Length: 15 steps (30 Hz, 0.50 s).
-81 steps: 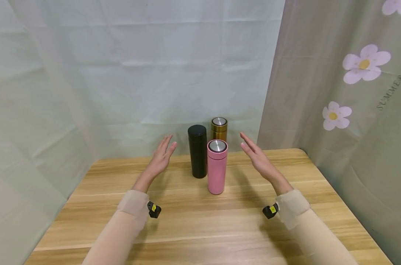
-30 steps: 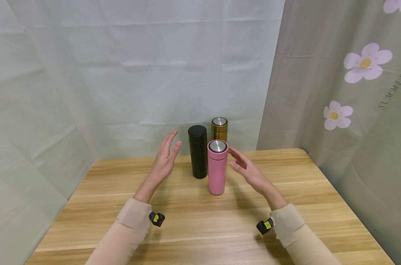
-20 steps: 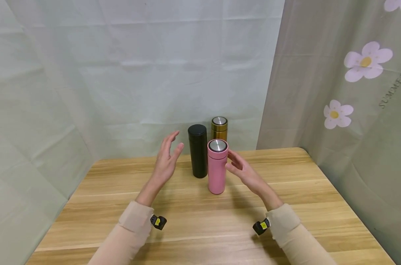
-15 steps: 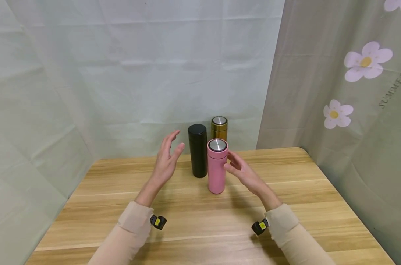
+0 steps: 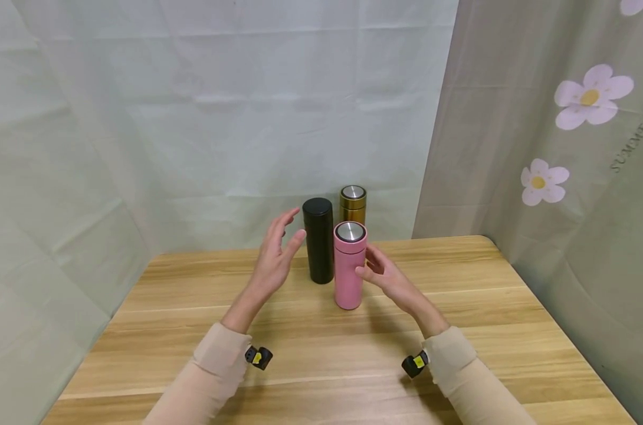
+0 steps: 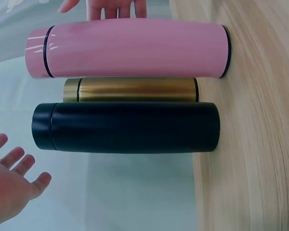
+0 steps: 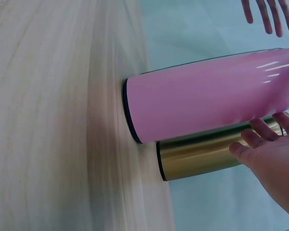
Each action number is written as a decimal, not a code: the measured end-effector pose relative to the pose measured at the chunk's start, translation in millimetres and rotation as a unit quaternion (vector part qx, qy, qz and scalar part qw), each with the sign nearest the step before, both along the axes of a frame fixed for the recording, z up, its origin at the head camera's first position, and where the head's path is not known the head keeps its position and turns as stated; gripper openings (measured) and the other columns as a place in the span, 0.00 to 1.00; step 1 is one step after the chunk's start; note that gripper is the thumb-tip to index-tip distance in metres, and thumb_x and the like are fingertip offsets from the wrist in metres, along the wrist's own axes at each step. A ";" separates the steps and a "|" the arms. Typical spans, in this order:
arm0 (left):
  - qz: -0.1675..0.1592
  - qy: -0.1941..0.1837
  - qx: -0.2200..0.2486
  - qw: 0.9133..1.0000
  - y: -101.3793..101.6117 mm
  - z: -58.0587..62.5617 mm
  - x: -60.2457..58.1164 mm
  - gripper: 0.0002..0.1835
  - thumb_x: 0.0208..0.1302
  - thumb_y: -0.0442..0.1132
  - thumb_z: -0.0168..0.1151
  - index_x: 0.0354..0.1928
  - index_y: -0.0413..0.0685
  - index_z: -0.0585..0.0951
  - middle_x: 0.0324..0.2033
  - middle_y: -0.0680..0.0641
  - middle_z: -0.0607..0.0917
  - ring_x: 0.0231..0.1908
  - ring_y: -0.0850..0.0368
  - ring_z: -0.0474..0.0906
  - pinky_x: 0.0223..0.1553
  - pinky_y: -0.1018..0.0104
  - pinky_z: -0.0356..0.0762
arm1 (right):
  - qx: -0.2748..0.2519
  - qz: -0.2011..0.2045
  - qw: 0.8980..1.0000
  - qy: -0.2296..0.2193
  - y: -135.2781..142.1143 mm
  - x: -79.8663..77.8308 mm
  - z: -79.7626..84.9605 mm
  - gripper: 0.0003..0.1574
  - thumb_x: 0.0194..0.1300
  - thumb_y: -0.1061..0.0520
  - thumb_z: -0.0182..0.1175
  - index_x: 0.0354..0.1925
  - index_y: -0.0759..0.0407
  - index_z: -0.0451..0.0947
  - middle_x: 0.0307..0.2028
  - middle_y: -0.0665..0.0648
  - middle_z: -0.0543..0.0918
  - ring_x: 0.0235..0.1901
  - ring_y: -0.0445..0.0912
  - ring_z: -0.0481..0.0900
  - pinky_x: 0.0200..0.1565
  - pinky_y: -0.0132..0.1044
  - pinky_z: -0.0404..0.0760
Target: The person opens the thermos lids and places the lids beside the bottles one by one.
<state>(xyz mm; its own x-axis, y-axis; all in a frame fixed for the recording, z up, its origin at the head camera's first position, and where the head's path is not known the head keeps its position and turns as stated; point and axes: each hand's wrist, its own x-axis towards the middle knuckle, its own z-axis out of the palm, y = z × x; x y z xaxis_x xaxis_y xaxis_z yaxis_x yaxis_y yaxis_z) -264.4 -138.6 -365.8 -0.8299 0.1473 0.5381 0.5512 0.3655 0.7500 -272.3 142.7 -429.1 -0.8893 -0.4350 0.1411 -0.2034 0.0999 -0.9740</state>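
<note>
Three flasks stand upright on the wooden table: a pink thermos flask (image 5: 348, 274) in front, a black flask (image 5: 318, 248) behind it to the left, and a gold flask (image 5: 353, 211) at the back, partly hidden by the pink one. My right hand (image 5: 393, 283) is at the pink flask's right side. Its thumb overlaps the front in the head view, and its fingertips lie right at the wall in the right wrist view. My left hand (image 5: 274, 260) hovers left of the black flask, thumb and fingers spread, holding nothing; its fingers (image 6: 24, 163) show apart from that flask.
The wooden table (image 5: 321, 378) spreads out around the flasks. Pale cloth (image 5: 289, 118) hangs behind its far edge, and a flower-printed curtain (image 5: 491, 147) hangs along the right. A small black camera (image 5: 259, 358) sits at the left wrist, another camera (image 5: 415, 364) at the right.
My right hand has moved leftward from beside the pink flask until its thumb overlaps it. My left hand has come rightward, closer to the black flask. The flasks have stayed put.
</note>
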 end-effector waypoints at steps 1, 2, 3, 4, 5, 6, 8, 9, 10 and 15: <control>-0.002 -0.001 0.001 1.000 1.1 0.5 0.5 0.29 0.80 0.47 0.56 0.78 0.53 0.66 0.74 0.45 0.67 0.73 0.48 0.62 0.73 0.46 0.59 | 0.001 0.001 1.000 -0.001 -0.5 -0.1 -0.6 0.57 0.72 0.38 0.64 0.84 0.54 0.46 0.81 0.61 0.53 0.80 0.59 0.50 0.75 0.59 0.57; -0.005 -0.001 0.001 1.000 2.1 0.8 1.0 0.29 0.80 0.47 0.56 0.78 0.52 0.66 0.74 0.45 0.67 0.73 0.48 0.62 0.73 0.46 0.59 | 0.003 0.003 1.000 -0.003 -1.3 -0.2 -1.1 0.57 0.72 0.39 0.65 0.84 0.54 0.46 0.81 0.60 0.53 0.80 0.59 0.51 0.75 0.59 0.57; -0.006 -0.002 0.002 1.000 3.2 0.8 1.4 0.29 0.80 0.46 0.56 0.78 0.51 0.66 0.74 0.45 0.67 0.73 0.48 0.62 0.73 0.46 0.59 | 0.003 0.003 1.000 -0.006 -2.2 -0.2 -1.7 0.57 0.71 0.38 0.65 0.84 0.53 0.47 0.81 0.59 0.54 0.80 0.59 0.51 0.75 0.59 0.57; -0.008 -0.002 0.002 1.000 4.2 0.9 1.9 0.29 0.80 0.46 0.56 0.78 0.51 0.66 0.74 0.45 0.67 0.73 0.48 0.62 0.73 0.46 0.59 | 0.003 0.004 1.000 -0.007 -3.1 -0.4 -2.5 0.58 0.71 0.38 0.66 0.83 0.52 0.47 0.81 0.59 0.55 0.80 0.58 0.52 0.75 0.59 0.57; -0.010 -0.003 0.003 1.000 5.1 0.9 2.3 0.29 0.80 0.45 0.56 0.78 0.50 0.66 0.74 0.45 0.67 0.73 0.48 0.62 0.73 0.46 0.59 | 0.003 0.005 1.000 -0.008 -4.1 -0.5 -3.3 0.57 0.70 0.38 0.67 0.83 0.51 0.48 0.80 0.58 0.56 0.80 0.58 0.53 0.75 0.59 0.57; -0.012 -0.004 0.003 1.000 5.9 0.7 2.8 0.29 0.80 0.45 0.56 0.78 0.51 0.66 0.74 0.45 0.67 0.73 0.48 0.62 0.73 0.46 0.59 | 0.002 0.006 1.000 -0.008 -5.0 -0.8 -4.3 0.57 0.70 0.38 0.67 0.83 0.51 0.49 0.80 0.58 0.57 0.79 0.58 0.53 0.75 0.59 0.57; -0.016 -0.006 0.006 1.000 7.4 -0.1 3.5 0.29 0.79 0.43 0.56 0.78 0.51 0.66 0.74 0.45 0.67 0.73 0.48 0.62 0.73 0.45 0.59 | -0.003 0.010 1.000 -0.006 -6.8 -1.2 -6.5 0.56 0.69 0.39 0.68 0.83 0.51 0.51 0.79 0.58 0.59 0.79 0.58 0.54 0.75 0.60 0.58; -0.018 -0.007 0.008 1.000 8.2 -0.6 3.7 0.29 0.79 0.43 0.56 0.78 0.51 0.66 0.74 0.45 0.67 0.73 0.47 0.62 0.73 0.45 0.59 | -0.005 0.012 1.000 -0.006 -7.8 -1.8 -7.8 0.56 0.69 0.40 0.68 0.82 0.52 0.52 0.79 0.58 0.60 0.79 0.58 0.55 0.75 0.60 0.58; -0.020 -0.007 0.011 1.000 8.8 -1.1 4.0 0.29 0.79 0.42 0.56 0.78 0.51 0.67 0.73 0.44 0.67 0.73 0.47 0.62 0.73 0.44 0.58 | -0.007 0.013 1.000 -0.006 -8.6 -2.2 -9.0 0.55 0.69 0.41 0.68 0.82 0.52 0.52 0.78 0.58 0.61 0.78 0.58 0.56 0.75 0.59 0.58; -0.027 -0.012 0.018 0.999 13.2 -2.8 5.1 0.29 0.79 0.42 0.57 0.78 0.51 0.67 0.73 0.44 0.68 0.73 0.46 0.62 0.73 0.43 0.58 | -0.012 0.010 1.000 -0.013 -12.0 -4.8 -15.9 0.50 0.70 0.46 0.69 0.80 0.52 0.56 0.74 0.60 0.67 0.75 0.58 0.62 0.73 0.60 0.62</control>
<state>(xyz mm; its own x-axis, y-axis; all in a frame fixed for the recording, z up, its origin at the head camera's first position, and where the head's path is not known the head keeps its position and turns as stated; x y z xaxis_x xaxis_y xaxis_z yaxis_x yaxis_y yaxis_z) -259.3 -125.4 -368.7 -0.8336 0.1727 0.5246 0.5516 0.3092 0.7747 -277.1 130.8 -445.1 -0.8835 -0.4503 0.1288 -0.1802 0.0729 -0.9809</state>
